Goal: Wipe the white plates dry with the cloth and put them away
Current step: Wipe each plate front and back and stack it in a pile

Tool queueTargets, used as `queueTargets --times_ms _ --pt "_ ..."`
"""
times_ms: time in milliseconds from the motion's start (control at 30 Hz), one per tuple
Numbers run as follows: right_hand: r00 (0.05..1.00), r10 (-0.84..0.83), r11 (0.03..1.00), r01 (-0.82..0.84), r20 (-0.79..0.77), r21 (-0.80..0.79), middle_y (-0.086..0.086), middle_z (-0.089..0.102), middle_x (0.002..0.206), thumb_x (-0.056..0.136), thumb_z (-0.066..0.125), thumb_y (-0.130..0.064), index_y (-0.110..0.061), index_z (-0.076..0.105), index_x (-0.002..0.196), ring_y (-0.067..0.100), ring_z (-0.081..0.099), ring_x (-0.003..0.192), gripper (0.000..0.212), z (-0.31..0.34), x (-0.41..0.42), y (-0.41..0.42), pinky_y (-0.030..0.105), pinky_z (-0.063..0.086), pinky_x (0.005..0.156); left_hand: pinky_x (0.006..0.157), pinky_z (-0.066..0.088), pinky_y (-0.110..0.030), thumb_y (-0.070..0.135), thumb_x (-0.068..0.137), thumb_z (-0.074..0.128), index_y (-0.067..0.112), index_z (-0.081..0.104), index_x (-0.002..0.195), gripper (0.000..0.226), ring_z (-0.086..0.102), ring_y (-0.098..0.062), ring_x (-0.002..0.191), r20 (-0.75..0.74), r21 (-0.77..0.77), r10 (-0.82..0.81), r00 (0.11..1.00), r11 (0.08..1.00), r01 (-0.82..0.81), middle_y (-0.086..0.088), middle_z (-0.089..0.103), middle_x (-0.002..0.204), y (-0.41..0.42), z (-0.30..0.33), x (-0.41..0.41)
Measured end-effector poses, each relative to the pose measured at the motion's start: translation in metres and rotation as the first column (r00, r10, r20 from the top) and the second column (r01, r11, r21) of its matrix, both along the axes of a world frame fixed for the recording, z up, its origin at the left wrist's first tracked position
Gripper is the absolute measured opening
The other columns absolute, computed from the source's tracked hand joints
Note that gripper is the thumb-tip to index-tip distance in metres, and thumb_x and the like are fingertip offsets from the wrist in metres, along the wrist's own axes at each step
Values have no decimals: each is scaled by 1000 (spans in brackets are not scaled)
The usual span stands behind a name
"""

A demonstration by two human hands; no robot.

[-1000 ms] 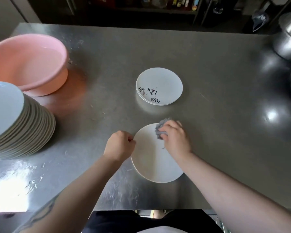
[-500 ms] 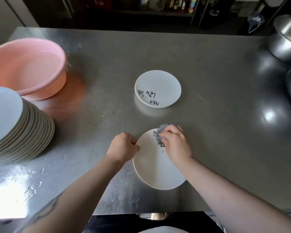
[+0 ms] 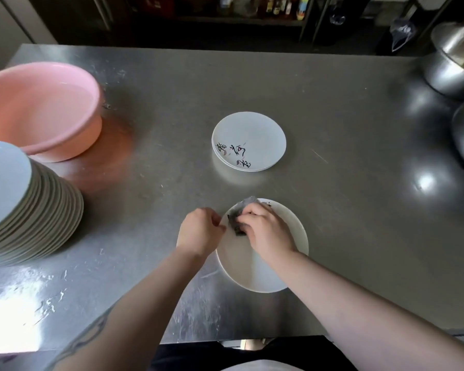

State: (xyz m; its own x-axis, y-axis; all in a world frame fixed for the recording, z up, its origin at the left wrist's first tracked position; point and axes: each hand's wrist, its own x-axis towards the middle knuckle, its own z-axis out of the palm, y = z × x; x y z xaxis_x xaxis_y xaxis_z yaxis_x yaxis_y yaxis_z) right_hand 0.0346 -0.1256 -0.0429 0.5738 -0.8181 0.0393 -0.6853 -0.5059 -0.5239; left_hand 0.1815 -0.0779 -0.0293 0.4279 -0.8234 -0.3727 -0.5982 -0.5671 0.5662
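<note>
The left hand (image 3: pixel 200 231) is pinching the rim of the plate (image 3: pixel 263 271) lying on the table (image 3: pixel 346 210) to steady it, while the right hand (image 3: pixel 265 231), curled around the cloth (image 3: pixel 245 207), is rubbing its far side.

Scuffed glossy steel table (image 3: pixel 332 108); smooth plastic basin (image 3: pixel 38 111).

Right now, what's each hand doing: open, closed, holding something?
Left hand: fingers curled, pinching the left rim of the near plate.
Right hand: grips the grey cloth, pressing it onto that plate.
</note>
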Motion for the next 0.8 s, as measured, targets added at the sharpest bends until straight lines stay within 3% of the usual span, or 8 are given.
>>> queueTargets --times_ms 67,133,233,367,500,667,733,800 --pt "992 -125 992 125 3 -14 -2 64 99 79 69 -4 -17 76 92 18 54 98 20 1 -10 -11 25 46 70 67 53 -32 10 78 67 7 67 82 5 67 -31 78 -75 66 21 997 998 -16 -10 71 78 9 1 4" --pt "981 -192 981 192 -8 -20 -2 62 100 79 68 -3 -16 76 93 19 53 99 20 1 -19 -18 28 48 70 66 57 -35 12 74 69 8 67 76 5 68 -28 70 -137 131 -10 991 991 28 -9 72 69 26 2 2" --pt "993 -115 993 115 -9 41 0 63 104 82 66 -4 -15 76 97 21 54 102 21 5 -15 -12 36 49 76 58 49 -27 28 71 75 16 65 72 15 64 -18 68 -78 154 -124 989 979 135 3 70 69 31 5 -5" --pt "999 28 998 -29 21 63 -1 64 106 85 64 -5 -14 76 99 21 54 106 20 3 -6 -5 36 48 83 75 49 -28 29 84 70 16 70 95 18 65 -24 89 -29 -68 -51 998 997 49 -1 72 88 -6 8 -3" --pt "999 36 998 -36 -1 49 0 64 103 82 64 -3 -15 76 97 22 55 103 22 3 -7 -7 36 49 79 71 46 -29 18 85 69 10 71 87 8 64 -31 89 -40 -4 -87 995 996 87 -10 70 87 -17 4 -1" --pt "986 -166 986 166 -17 10 0 62 100 80 68 -3 -16 76 96 22 55 98 22 1 -29 -19 37 50 76 66 58 -38 19 78 75 5 67 75 16 69 -28 71 -148 124 -20 989 991 38 -8 72 70 22 -1 -2" --pt "991 -133 991 134 -31 22 -1 62 102 81 67 -4 -16 75 98 21 54 99 22 2 -30 -16 38 50 78 57 52 -31 24 74 76 10 64 67 20 64 -23 65 -131 162 -70 989 983 91 -2 69 64 29 -2 -8" --pt "996 -93 995 93 5 23 0 64 102 80 68 -4 -15 76 97 22 56 99 21 2 -25 -11 38 51 78 56 44 -26 27 75 73 17 61 69 17 59 -21 69 -66 88 -70 995 993 75 4 62 65 19 -2 -10"
